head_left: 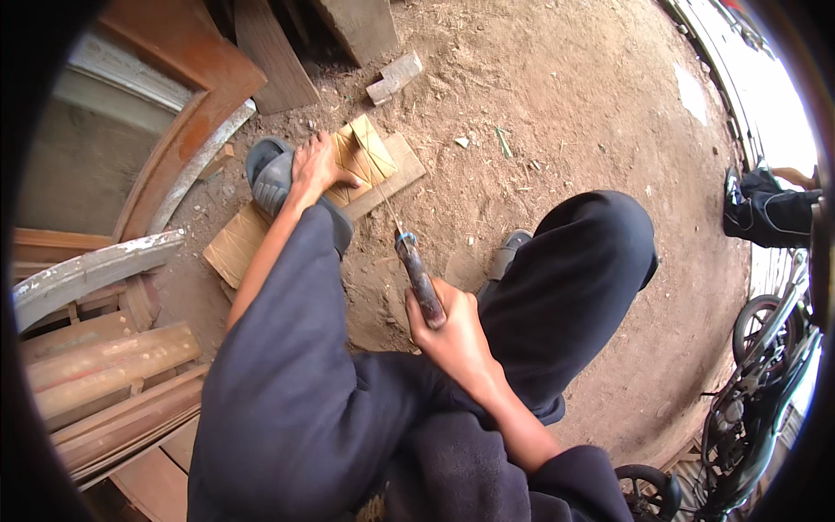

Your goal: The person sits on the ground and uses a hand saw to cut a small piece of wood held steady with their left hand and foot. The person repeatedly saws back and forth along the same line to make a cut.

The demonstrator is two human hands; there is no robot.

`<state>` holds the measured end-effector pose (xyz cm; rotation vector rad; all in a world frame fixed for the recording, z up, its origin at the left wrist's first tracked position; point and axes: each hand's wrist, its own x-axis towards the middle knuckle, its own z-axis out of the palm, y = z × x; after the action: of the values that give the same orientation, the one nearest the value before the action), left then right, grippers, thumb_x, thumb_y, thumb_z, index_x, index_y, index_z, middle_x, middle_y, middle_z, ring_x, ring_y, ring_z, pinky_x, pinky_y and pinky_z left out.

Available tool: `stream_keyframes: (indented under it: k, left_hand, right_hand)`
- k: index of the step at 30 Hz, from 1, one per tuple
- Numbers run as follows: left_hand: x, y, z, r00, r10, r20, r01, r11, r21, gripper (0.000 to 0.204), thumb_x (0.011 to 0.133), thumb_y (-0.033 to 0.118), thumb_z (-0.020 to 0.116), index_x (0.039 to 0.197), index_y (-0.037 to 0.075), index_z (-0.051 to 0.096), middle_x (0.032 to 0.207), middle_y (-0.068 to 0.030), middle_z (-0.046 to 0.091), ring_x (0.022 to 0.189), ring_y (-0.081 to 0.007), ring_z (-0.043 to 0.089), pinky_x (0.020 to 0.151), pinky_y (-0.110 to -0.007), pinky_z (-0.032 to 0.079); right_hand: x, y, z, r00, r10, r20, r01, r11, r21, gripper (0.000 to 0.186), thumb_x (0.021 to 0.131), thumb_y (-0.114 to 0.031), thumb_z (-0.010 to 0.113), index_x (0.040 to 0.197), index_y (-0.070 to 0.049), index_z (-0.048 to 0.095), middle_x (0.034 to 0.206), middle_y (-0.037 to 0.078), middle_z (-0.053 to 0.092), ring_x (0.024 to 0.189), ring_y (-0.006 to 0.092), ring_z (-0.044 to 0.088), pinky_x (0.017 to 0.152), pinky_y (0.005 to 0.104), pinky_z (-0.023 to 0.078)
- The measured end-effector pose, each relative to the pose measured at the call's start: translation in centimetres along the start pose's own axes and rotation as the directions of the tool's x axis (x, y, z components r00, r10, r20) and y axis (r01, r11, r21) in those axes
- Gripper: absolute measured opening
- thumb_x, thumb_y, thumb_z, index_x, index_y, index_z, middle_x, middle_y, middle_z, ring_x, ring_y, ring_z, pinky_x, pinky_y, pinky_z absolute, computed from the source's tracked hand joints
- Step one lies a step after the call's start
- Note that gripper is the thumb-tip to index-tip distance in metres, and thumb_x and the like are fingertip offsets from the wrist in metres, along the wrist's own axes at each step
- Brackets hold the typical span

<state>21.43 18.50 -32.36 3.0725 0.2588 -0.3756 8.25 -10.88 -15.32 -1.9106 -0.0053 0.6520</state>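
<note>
My left hand (315, 171) lies flat with its thumb spread on a yellowish wooden board (370, 143) marked with crossing lines, its fingers beside my left sandalled foot (271, 178). The foot presses on the board, which shows again on the near side of it. A plainer length of wood (402, 170) lies beneath the board. My right hand (457, 339) is closed around the dark, worn handle of a thin-bladed tool (419, 278) with a blue band. Its narrow blade points away from me and reaches the board's right edge; whether it is toothed I cannot make out.
At the left stand a wooden window frame (209, 130) and a stack of timber (113, 365). A small wood offcut (396, 78) lies on the dirt ground (565, 113) beyond the board. On the right are a motorcycle (757, 409) and another person's leg (774, 209).
</note>
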Motion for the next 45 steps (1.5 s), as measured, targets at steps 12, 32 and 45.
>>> stream_keyframes:
  k: [12,32,45]
  left_hand:
    - [-0.7,0.3,-0.7,1.0,0.016,0.005,-0.016,1.0,0.02,0.11,0.04,0.062,0.091,0.112,-0.01,0.051,0.108,-0.0267,0.064,0.104,-0.0358,0.064,0.091,-0.043,0.048]
    - [0.3,1.2,-0.9,0.998,0.001,0.064,-0.002,1.0,0.003,0.1,0.042,0.049,0.093,0.116,-0.004,0.05,0.115,-0.0232,0.062,0.113,-0.0351,0.058,0.099,-0.042,0.044]
    - [0.1,0.2,-0.2,1.0,0.005,0.019,-0.005,1.0,-0.007,0.106,0.041,0.055,0.093,0.114,-0.008,0.048,0.115,-0.0259,0.061,0.109,-0.0365,0.059,0.097,-0.044,0.045]
  right_hand:
    - [0.6,0.0,0.2,1.0,-0.015,-0.027,0.015,1.0,-0.003,0.018,0.087,-0.006,0.065,0.075,0.002,0.055,0.057,0.015,0.047,0.054,0.0212,0.044,0.051,0.0356,0.041]
    - [-3.2,0.6,-3.5,0.996,0.087,0.031,-0.088,0.994,0.06,0.016,0.089,-0.004,0.065,0.077,0.001,0.056,0.054,0.007,0.047,0.049,0.0077,0.04,0.046,0.0295,0.035]
    - [-0.8,0.5,-2.5,0.999,0.02,0.025,-0.021,1.0,0.019,0.017,0.088,-0.006,0.065,0.077,0.003,0.056,0.059,0.013,0.049,0.052,0.0168,0.046,0.051,0.034,0.04]
